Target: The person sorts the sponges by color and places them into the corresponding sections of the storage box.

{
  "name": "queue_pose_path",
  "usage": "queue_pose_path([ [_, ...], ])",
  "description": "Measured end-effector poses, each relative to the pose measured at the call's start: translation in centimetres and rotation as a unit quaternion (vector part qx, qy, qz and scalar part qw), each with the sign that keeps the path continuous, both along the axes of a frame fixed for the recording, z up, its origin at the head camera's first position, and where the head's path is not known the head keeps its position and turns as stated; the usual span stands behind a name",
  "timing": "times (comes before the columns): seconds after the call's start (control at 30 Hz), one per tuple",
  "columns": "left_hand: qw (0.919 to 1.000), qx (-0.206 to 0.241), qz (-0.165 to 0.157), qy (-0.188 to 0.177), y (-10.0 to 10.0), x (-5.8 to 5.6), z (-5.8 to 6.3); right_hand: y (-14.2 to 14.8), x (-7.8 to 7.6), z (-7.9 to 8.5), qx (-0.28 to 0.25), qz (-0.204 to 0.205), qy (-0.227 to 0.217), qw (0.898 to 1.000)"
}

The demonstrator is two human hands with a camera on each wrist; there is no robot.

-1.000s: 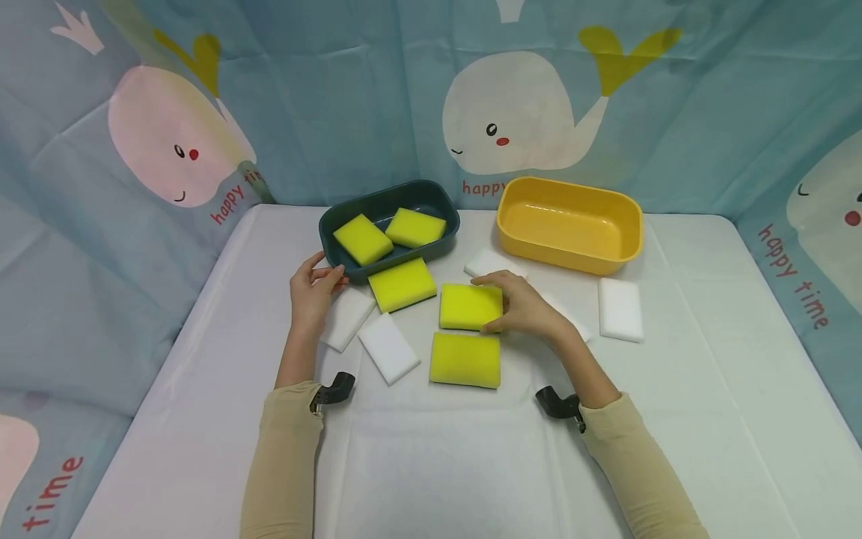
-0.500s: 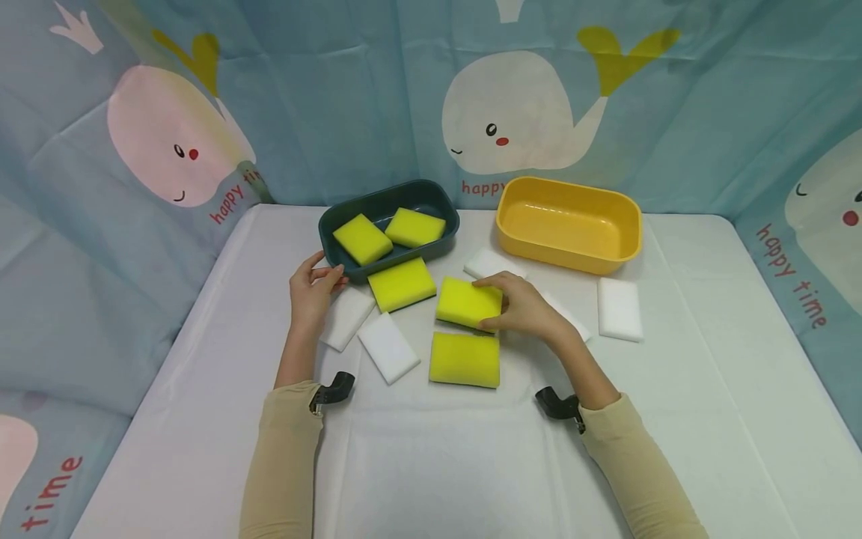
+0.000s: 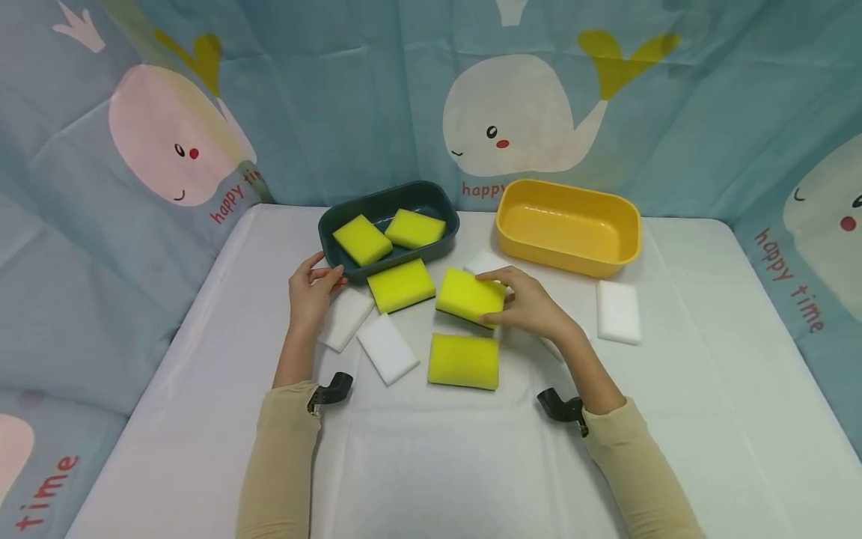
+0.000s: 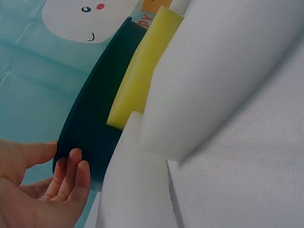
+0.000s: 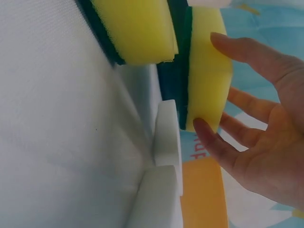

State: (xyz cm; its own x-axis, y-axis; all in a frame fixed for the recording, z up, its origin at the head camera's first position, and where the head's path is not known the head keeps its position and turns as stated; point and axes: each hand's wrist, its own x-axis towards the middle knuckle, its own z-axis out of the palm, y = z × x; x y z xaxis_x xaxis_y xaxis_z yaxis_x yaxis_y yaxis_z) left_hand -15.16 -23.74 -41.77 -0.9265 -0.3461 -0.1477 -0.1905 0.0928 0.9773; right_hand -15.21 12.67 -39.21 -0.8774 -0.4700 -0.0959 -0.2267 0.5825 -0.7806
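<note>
My right hand (image 3: 536, 303) pinches a yellow sponge (image 3: 466, 292) with a dark green scouring side, between thumb and fingers; the right wrist view shows this sponge (image 5: 209, 71) clear of the cloth. My left hand (image 3: 311, 296) grips the near left corner of a dark green tub (image 3: 390, 196), thumb at the rim and fingertips against the outer wall (image 4: 95, 109). Inside the tub lie two yellow sponges. Another yellow sponge (image 3: 402, 286) lies against its front, and one more sponge (image 3: 463, 361) lies on the table nearer me.
A yellow tub (image 3: 572, 262) with nothing in it stands at the back right. White sponge blocks lie about: one right block (image 3: 618, 312), two left blocks, including a near one (image 3: 387, 349), and others partly behind my right hand. A whale-print curtain (image 3: 377, 97) hangs behind the white table (image 3: 431, 464).
The right hand has lifted the yellow sponge off the table, tilting it and moving it slightly away from me. My left hand stays at the dark green tub.
</note>
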Motion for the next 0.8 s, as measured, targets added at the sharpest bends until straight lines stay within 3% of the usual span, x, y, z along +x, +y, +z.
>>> queue_pose_path([
  [0.8, 1.0, -0.001, 0.0, 0.004, 0.2, 0.1, 0.1, -1.5, -2.0, 2.3, 0.011, 0.016, 0.019, 1.0],
])
